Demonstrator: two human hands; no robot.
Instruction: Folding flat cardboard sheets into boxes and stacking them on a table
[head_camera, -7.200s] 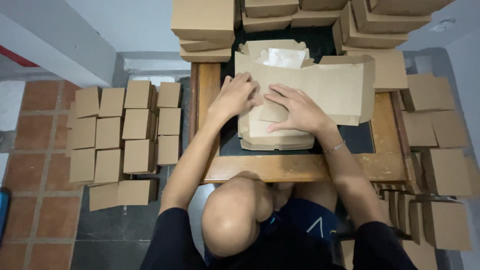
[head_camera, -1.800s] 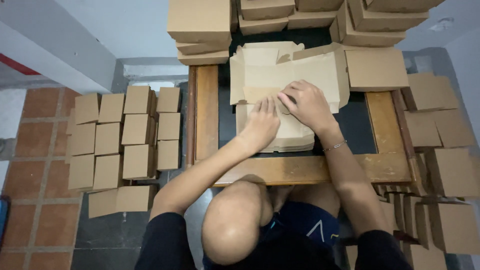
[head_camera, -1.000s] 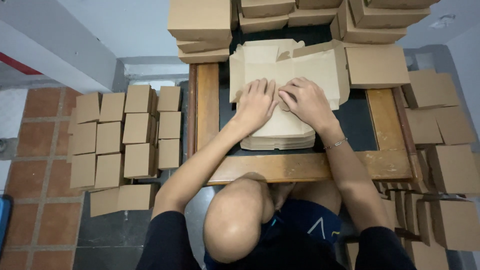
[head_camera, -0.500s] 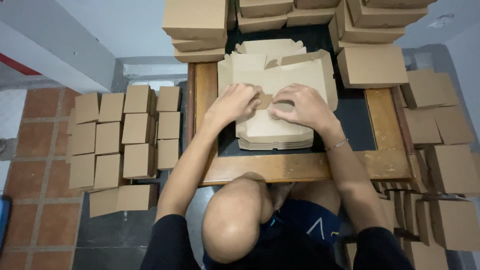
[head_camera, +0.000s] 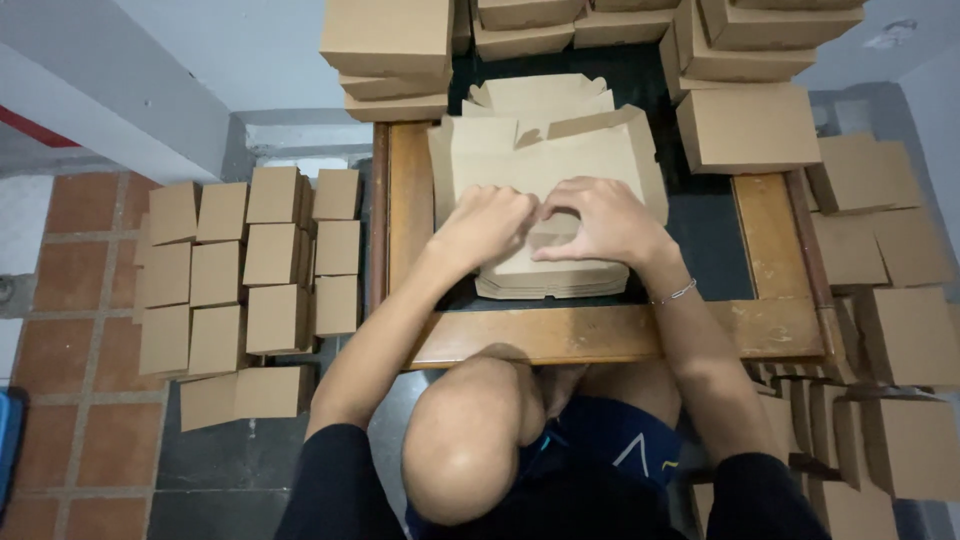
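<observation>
Everywhere folded boxes (head_camera: 240, 285) (stacks (head_camera: 390, 45) behind table (head_camera: 600, 335))

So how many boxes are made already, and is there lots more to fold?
Done: many folded brown cardboard boxes sit in rows on the floor, with more stacked behind the table. In hand: the left hand and right hand press on a flat brown cardboard blank. Left: a stack of flat blanks lies underneath.

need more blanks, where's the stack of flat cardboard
In the head view, the flat stack lies mid-table under both hands, just behind the wooden table edge.
</observation>
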